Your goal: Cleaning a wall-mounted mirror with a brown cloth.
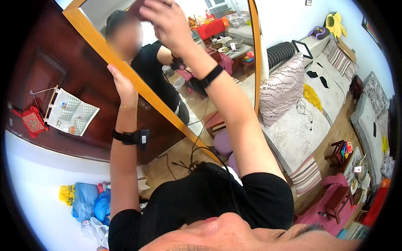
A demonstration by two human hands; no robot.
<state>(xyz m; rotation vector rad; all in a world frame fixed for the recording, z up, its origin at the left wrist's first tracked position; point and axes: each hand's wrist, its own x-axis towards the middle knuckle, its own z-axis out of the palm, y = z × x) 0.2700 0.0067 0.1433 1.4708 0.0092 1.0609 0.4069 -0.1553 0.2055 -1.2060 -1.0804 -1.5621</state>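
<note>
My left hand (124,86) is raised at the outer edge of the wooden frame (157,94) of a tall mirror (201,103); part of the hand is hidden, and whether it grips the frame cannot be told. Higher up, my right hand (171,26) is in front of the mirror glass, its fingers on a dark maroon item (136,11), perhaps a cloth, which the top of the view partly cuts off. Both wrists wear black bands. The glass reflects a person in a black top and dark cap.
Behind the mirror's left side is a dark red door (47,78) with a hanging fabric pocket organizer (73,113). Plastic bags (84,200) lie at lower left. A sofa (285,138) with cushions is on the right, with a wooden stool (339,202) below. Black cables (191,164) run near my body.
</note>
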